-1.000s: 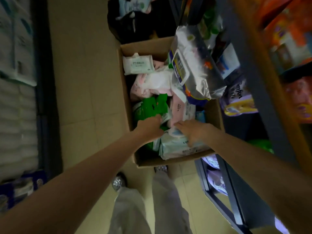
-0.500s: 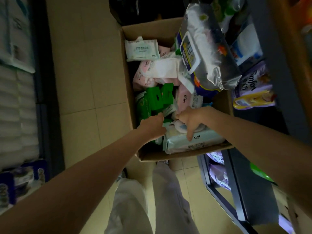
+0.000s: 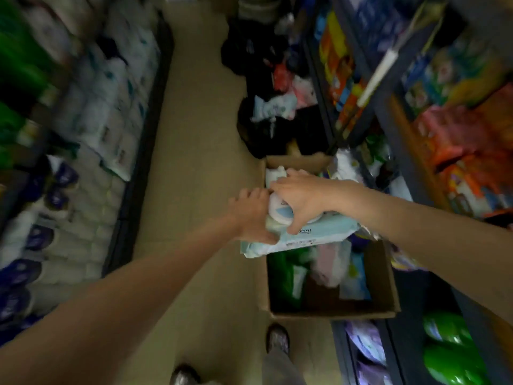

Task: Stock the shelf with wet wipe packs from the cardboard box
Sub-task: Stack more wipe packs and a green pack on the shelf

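Lifted clear of the cardboard box since half a second back: one pale blue wet wipe pack, now above the box's near-left part, overhanging the left wall. Held by two hands. Left hand curled around the pack's left end, thumb on its front edge. Right hand spread over the top, fingers clamped down across the round white lid. Flat, soft, rectangular, crimped at the ends, dark lettering on the side facing the camera, blurred. Left below in the box: one green pack, one pink pack, one light blue pack; others too blurred to count. Shelf on the right, crowded with colourful goods. Two shoes visible on the tile floor.
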